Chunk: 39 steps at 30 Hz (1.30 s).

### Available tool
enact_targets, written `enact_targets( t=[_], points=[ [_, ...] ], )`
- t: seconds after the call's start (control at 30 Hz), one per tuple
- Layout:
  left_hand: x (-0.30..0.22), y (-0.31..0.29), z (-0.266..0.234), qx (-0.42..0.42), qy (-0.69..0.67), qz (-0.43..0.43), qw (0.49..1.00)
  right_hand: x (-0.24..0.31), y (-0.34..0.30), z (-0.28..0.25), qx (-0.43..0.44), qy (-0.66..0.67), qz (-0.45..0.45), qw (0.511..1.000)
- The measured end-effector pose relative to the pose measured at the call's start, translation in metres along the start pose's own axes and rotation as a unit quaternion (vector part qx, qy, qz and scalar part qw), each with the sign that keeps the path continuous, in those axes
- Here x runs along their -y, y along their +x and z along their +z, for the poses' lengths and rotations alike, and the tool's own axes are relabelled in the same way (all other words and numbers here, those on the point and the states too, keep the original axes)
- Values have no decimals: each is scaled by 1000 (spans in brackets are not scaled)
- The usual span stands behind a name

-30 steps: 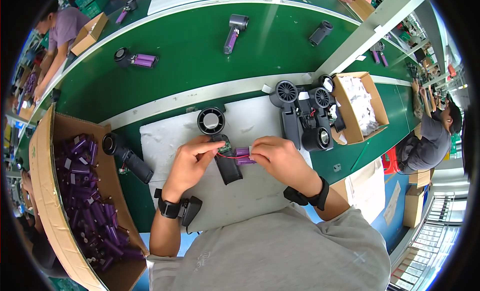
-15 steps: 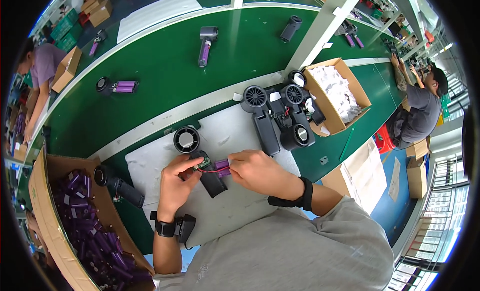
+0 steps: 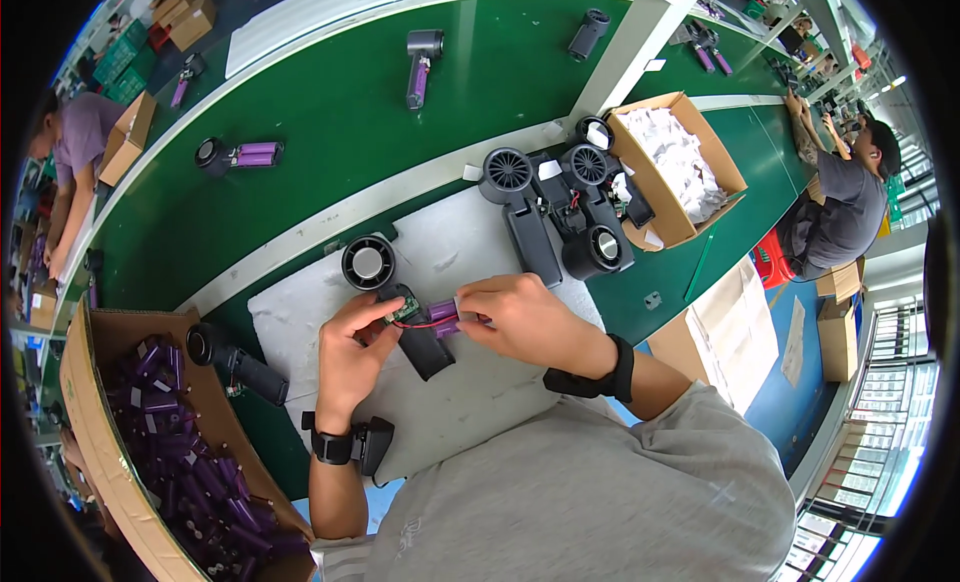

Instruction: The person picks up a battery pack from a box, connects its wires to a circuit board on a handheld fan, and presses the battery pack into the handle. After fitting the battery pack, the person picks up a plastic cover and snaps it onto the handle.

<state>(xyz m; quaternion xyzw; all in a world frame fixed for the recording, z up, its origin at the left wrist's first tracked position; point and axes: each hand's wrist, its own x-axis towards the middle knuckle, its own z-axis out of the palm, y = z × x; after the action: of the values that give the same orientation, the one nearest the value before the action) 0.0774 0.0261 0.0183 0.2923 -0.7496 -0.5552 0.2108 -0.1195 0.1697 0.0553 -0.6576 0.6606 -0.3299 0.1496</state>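
Observation:
A black handheld fan lies on a white foam sheet [image 3: 460,402], its round head [image 3: 368,262] away from me and its opened handle [image 3: 428,356] toward me. My left hand [image 3: 350,357] pinches a small green circuit board [image 3: 407,309] between thumb and fingers at the handle's upper end. Red wires [image 3: 428,325] run from the board to a purple battery pack [image 3: 440,312] beside the handle. The fingers of my right hand [image 3: 530,320] are closed on the pack's right end, with a bit of white at the fingertips.
At left stands a carton [image 3: 130,482] of purple battery packs, with another fan [image 3: 245,367] beside it. Several black fans [image 3: 530,222] and a box of white papers [image 3: 680,167] sit at right. Fans with batteries lie on the green belt [image 3: 330,112]. Co-workers sit at both sides.
The view has shifted slightly, so the bench sits higher in the picture. Both hands keep their places at the board and the battery pack; the right fingers have shifted a little.

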Motion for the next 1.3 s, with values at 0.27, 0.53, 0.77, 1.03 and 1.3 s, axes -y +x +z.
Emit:
enact_targets(
  t=[0.27,0.53,0.77,1.03,1.3],
  points=[
    [2,1,0,-1,2,1,1000,-3,-1,3,14,-27,-18,999],
    [-2,2,-2,21,2,-4,1000,-3,1,0,26,-56,-41,997],
    [-1,0,-4,26,9,-9,1000,9,-2,16,12,-119,-20,993],
    [2,1,-1,-1,1,0,1000,4,0,18,-43,-56,9,997],
    [1,2,0,2,-1,5,1000,-6,0,7,-46,25,52,997]
  ],
)
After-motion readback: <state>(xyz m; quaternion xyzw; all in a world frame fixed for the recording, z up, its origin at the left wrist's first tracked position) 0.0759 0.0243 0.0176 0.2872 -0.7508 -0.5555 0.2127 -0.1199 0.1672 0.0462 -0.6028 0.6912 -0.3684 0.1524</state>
